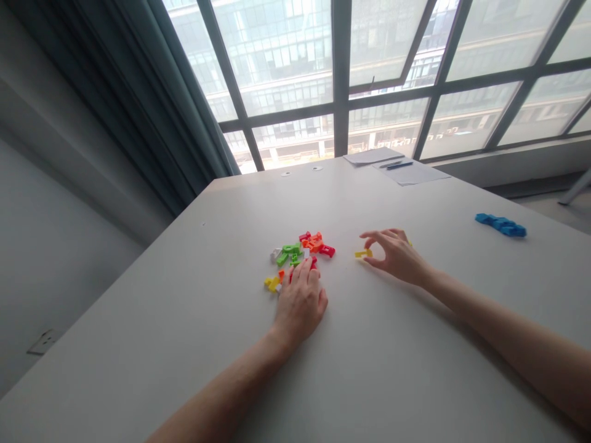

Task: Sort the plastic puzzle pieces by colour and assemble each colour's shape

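Note:
A small pile of coloured plastic pieces lies on the white table, with green pieces point(290, 251), orange pieces point(314, 243), a red piece point(327, 251) and yellow pieces point(272, 283). My left hand point(301, 301) rests over the near side of this pile, its fingers extended and covering some pieces. To the right, my right hand point(394, 255) is open, thumb and index finger curved apart beside a small yellow piece point(362, 253). Another bit of yellow point(410, 243) shows behind that hand, mostly hidden.
A row of blue pieces point(501, 225) lies at the right of the table point(249, 215). Paper sheets point(415, 175) and pens point(398, 165) lie at the far edge, below the window. A dark curtain point(152, 92) hangs on the left.

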Available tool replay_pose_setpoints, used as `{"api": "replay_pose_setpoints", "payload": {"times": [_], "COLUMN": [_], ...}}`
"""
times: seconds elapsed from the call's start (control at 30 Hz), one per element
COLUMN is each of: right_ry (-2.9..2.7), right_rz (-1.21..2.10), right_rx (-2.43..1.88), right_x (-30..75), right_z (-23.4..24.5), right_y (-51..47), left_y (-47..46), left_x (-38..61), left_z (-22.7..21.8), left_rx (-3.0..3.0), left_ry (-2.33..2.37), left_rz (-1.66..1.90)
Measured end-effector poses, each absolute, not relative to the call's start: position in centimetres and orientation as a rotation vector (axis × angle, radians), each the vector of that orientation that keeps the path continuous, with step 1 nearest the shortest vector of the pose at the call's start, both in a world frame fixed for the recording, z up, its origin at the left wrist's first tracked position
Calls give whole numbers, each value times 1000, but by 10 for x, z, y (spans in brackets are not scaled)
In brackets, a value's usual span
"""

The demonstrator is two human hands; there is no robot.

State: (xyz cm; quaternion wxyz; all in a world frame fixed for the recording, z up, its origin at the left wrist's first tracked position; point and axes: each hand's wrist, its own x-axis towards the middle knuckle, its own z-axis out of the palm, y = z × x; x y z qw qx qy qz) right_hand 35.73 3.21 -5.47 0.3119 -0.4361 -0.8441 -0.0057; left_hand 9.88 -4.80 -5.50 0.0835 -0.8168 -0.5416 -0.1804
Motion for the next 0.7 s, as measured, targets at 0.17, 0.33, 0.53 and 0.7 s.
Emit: {"api": "replay_pose_setpoints", "payload": {"times": [0.17,0.33,0.53,0.7], "right_ry": [-2184,-2149,-2172,-2183], "right_rz": [-87,-177,-267,-301], "right_rx": [-1254,-1351,-1397,-1380], "right_x": [376,381,381,382], "right_z": [-59,-60,-57,-59], "right_y": [45,47,45,46], "left_y": [-48,-48,-48,-48], "left_x": [99,100,99,99], "left_z": [-53,-53,-53,-52], "left_rx": [-2440,-2443,-2435,-2441], "left_ry": [-1607,-1606,-1602,-1550], "left_rz": [-555,-573,-558,-540]}}
